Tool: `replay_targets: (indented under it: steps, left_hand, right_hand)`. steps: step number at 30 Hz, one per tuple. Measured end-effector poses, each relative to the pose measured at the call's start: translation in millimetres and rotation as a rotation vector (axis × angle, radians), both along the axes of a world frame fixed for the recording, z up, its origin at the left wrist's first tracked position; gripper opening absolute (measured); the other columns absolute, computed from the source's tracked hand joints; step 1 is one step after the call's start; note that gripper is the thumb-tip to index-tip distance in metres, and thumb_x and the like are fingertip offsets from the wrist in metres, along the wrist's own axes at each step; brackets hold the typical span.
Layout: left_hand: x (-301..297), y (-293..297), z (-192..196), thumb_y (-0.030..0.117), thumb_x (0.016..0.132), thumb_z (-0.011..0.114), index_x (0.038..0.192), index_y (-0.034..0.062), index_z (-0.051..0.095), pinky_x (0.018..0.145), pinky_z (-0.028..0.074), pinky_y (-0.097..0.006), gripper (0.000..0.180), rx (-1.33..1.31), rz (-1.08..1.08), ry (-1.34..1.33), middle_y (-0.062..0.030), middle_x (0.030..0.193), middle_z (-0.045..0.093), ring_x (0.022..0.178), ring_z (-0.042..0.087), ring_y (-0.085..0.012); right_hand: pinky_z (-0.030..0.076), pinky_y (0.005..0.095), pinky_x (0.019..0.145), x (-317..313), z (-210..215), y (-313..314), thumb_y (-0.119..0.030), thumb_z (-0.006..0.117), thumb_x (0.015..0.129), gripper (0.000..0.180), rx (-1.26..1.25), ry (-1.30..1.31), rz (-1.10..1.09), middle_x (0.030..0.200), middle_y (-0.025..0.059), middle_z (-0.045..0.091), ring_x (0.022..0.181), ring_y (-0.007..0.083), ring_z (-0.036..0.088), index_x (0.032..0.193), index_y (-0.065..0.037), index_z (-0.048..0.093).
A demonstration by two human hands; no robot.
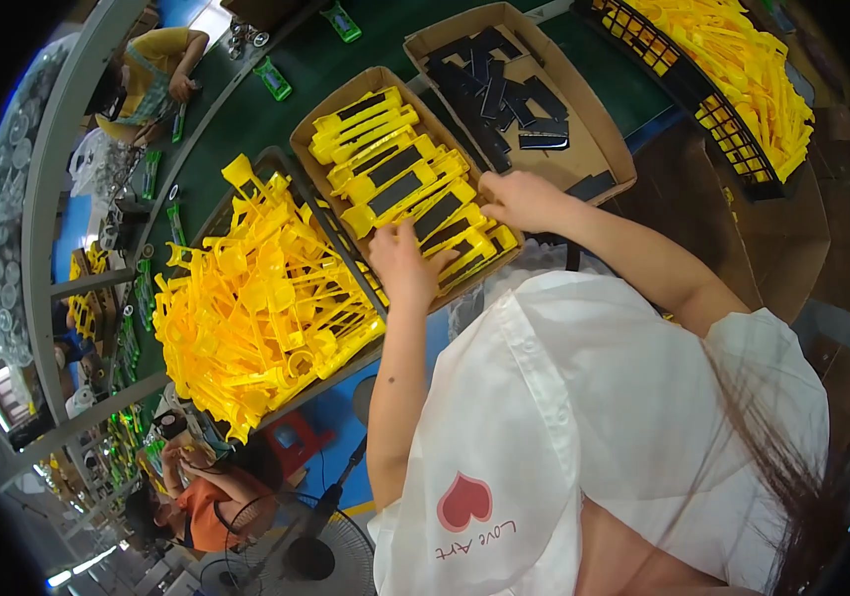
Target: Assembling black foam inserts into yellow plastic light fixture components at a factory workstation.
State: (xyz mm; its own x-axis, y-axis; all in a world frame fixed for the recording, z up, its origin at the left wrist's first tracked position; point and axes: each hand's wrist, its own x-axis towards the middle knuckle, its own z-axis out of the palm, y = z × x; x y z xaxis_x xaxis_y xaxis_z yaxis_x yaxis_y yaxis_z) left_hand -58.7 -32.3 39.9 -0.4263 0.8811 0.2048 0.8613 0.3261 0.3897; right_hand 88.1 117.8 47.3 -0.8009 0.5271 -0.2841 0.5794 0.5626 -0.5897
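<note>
Several yellow plastic holders (388, 195) with black strips set in them lie in rows in a cardboard box (308, 132). My left hand (407, 266) is over the box's near left part, fingers spread and thumb apart, its fingertips at the ends of the yellow holders. At the right side of the box, my right hand (532, 203) has its fingers bent together beside the holders' other ends; whatever they pinch is hidden. Left of the box, a large heap of loose yellow plastic parts (256, 298) fills a dark crate.
Behind my right hand stands a second cardboard box (584, 139) with loose black rectangular pieces (496, 91). A black mesh basket (733, 124) of yellow parts is at the far right. Green-packed items (273, 79) lie along the green conveyor. Two people work on the left; a fan (310, 556) stands below.
</note>
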Motion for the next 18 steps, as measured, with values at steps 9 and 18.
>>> replay_targets:
  steps: [9,18]
  left_hand:
    - [-171,-103,43,0.004,0.070,0.057,0.101,0.0080,0.054,0.078,0.037,-0.039,0.031,-0.380,0.357,0.169,-0.0124,0.102,0.050,0.093,0.045,-0.0318]
    - [-111,-110,83,0.009,0.080,0.053,0.093,0.0036,0.049,0.058,0.044,-0.025,0.015,0.546,0.738,-0.841,-0.0074,0.080,0.055,0.066,0.053,-0.0151]
  right_hand:
    - [0.043,0.0377,0.070,68,-53,126,-0.019,0.060,0.072,0.021,0.305,-0.176,-0.251,0.084,0.0143,0.056,0.082,0.0302,0.054,0.084,-0.004,0.054]
    - [0.042,0.0374,0.075,53,-85,101,-0.012,0.064,0.066,0.030,0.381,-0.058,-0.106,0.094,0.0149,0.048,0.090,0.0316,0.051,0.091,-0.004,0.052]
